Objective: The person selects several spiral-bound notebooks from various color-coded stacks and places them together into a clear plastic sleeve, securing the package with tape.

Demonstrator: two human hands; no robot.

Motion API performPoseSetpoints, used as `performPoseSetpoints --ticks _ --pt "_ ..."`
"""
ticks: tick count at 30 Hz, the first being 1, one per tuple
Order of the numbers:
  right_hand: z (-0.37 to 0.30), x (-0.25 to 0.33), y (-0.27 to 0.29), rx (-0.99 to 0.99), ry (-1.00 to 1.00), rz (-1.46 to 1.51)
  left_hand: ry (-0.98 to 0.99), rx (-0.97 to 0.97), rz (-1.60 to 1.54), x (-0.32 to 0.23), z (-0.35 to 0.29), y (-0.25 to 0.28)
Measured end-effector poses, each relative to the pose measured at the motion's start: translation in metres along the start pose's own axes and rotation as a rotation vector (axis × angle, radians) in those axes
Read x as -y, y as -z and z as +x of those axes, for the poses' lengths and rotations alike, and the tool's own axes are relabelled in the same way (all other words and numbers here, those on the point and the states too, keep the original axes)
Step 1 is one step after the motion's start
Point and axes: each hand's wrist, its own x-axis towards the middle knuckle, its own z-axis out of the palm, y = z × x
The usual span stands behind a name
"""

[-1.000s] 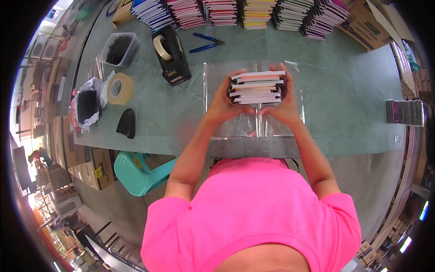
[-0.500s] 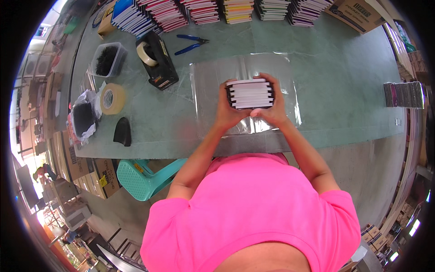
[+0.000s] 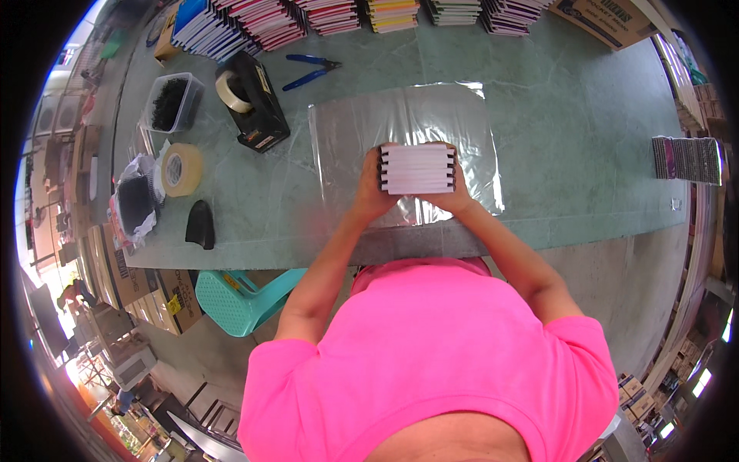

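On my feed, the left hand grasps the left side of the stack and the right hand grasps its right side, the fingers curled round it; their far tips are hidden from me. The stack shows me white edges, with dark bits along both sides. It is over the near half of the clear sheet, and I cannot tell whether it touches. The sheet lies on the table. Just left of the sheet I see the dispenser, and beyond its far left corner the cutters. Farther left of the sheet are the tape roll, tub and black piece. Notebooks stand in piles beyond the sheet.
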Motion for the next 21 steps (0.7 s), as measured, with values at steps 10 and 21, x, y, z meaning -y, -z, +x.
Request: performPoseSetpoints --ticks 10,21 --pt "0.021 0.041 0.023 -0.104 -0.247 0.153 0.459 0.085 -0.490 -0.038 0.025 0.032" --pt "0.066 0.033 0.047 0.623 -0.499 -0.522 0.952 0.394 -0.563 -0.054 0.048 0.053"
